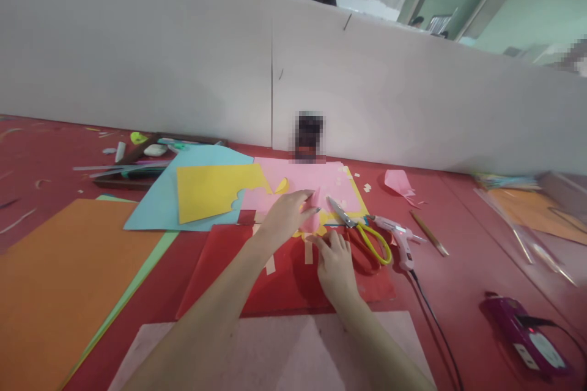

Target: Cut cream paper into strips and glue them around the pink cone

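My left hand (pixel 287 215) reaches forward with its fingers pinched on a small pink paper piece (pixel 310 220) lying over the red sheet (pixel 284 275). My right hand (pixel 337 266) rests flat on the red sheet just below it, fingers stretched out and touching the pink piece's lower edge. A larger pink sheet (pixel 302 186) lies behind, partly over a yellow sheet (pixel 211 190) and a light blue sheet (pixel 183 195). Yellow-handled scissors (pixel 367 232) lie shut to the right of my hands.
A pink glue gun (pixel 401 241) with its cable lies right of the scissors, a pencil (pixel 428 233) beyond it. An orange sheet (pixel 59 281) covers the left. A tray of tools (pixel 132 162) sits back left. A purple device (pixel 527 333) lies front right. A white partition (pixel 275 73) stands behind.
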The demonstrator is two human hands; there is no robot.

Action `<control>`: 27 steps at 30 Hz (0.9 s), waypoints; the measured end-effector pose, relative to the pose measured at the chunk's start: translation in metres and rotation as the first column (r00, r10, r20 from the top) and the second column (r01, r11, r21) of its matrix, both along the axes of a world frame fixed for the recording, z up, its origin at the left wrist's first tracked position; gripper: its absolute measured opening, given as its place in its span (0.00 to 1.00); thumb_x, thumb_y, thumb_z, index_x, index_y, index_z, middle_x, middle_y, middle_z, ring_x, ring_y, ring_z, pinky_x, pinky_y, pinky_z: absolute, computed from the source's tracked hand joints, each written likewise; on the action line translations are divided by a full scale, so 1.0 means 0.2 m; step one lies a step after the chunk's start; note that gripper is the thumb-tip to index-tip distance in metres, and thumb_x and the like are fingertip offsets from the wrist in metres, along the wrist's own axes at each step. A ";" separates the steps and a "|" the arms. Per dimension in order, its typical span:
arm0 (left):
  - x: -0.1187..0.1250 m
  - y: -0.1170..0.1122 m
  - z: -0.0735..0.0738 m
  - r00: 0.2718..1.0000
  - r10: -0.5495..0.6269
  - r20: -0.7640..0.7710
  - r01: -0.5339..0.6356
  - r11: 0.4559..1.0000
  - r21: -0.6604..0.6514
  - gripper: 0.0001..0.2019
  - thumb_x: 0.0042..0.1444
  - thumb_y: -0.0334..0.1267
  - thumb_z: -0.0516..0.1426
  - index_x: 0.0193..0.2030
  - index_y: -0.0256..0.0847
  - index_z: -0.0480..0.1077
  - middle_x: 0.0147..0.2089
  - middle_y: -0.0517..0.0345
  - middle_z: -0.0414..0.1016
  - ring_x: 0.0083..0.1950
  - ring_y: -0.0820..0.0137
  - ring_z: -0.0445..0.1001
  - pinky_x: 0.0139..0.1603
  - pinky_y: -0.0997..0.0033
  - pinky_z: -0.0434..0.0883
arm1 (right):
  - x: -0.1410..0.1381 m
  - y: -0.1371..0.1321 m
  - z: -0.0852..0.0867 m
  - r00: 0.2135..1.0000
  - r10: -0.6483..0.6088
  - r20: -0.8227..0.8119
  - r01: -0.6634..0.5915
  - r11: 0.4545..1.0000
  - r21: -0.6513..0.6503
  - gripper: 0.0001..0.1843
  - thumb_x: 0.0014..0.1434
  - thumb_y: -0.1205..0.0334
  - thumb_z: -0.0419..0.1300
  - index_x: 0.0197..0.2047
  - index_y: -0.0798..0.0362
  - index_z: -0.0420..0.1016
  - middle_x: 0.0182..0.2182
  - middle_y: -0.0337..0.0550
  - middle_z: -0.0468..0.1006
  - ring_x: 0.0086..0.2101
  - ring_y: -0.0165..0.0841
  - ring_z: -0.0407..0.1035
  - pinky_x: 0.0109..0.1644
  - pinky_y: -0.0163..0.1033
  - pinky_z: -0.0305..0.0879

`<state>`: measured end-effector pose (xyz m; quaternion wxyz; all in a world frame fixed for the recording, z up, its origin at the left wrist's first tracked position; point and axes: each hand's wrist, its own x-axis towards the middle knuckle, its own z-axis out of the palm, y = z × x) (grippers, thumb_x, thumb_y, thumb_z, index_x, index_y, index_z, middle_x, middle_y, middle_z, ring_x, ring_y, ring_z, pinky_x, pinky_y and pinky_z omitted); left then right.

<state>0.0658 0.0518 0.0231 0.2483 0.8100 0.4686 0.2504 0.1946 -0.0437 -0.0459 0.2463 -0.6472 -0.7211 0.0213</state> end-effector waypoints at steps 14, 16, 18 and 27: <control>0.00 0.00 0.01 1.000 -0.008 0.006 0.008 1.000 0.000 0.19 0.57 0.46 0.49 0.52 0.42 0.65 0.51 0.52 0.72 0.51 0.63 0.70 0.50 0.65 0.65 | 0.00 0.00 0.00 0.999 -0.036 0.033 0.036 0.999 -0.015 0.25 0.51 0.79 0.48 0.49 0.50 0.70 0.33 0.44 0.65 0.34 0.35 0.59 0.38 0.39 0.53; 0.00 0.00 0.00 1.000 -0.012 0.006 0.012 1.000 0.007 0.19 0.57 0.46 0.49 0.53 0.41 0.65 0.51 0.52 0.72 0.51 0.63 0.70 0.50 0.65 0.65 | 0.00 0.00 0.01 0.999 -0.027 0.019 0.028 1.000 -0.008 0.26 0.50 0.80 0.47 0.48 0.49 0.71 0.33 0.43 0.65 0.33 0.35 0.58 0.37 0.39 0.53; 0.00 0.00 0.00 1.000 -0.015 0.003 0.015 1.000 0.009 0.19 0.57 0.45 0.49 0.53 0.41 0.65 0.52 0.52 0.72 0.51 0.63 0.69 0.50 0.65 0.65 | 0.00 0.00 0.01 1.000 -0.012 0.012 0.012 1.000 0.009 0.26 0.49 0.80 0.47 0.46 0.49 0.72 0.32 0.43 0.64 0.32 0.34 0.58 0.37 0.38 0.53; 0.00 0.00 0.01 1.000 -0.021 0.007 0.021 1.000 0.012 0.19 0.58 0.45 0.49 0.53 0.41 0.65 0.51 0.52 0.72 0.50 0.63 0.70 0.49 0.66 0.66 | 0.01 -0.01 -0.01 0.997 0.020 -0.072 -0.018 0.999 0.027 0.24 0.47 0.81 0.47 0.41 0.50 0.73 0.31 0.42 0.63 0.33 0.34 0.59 0.37 0.39 0.53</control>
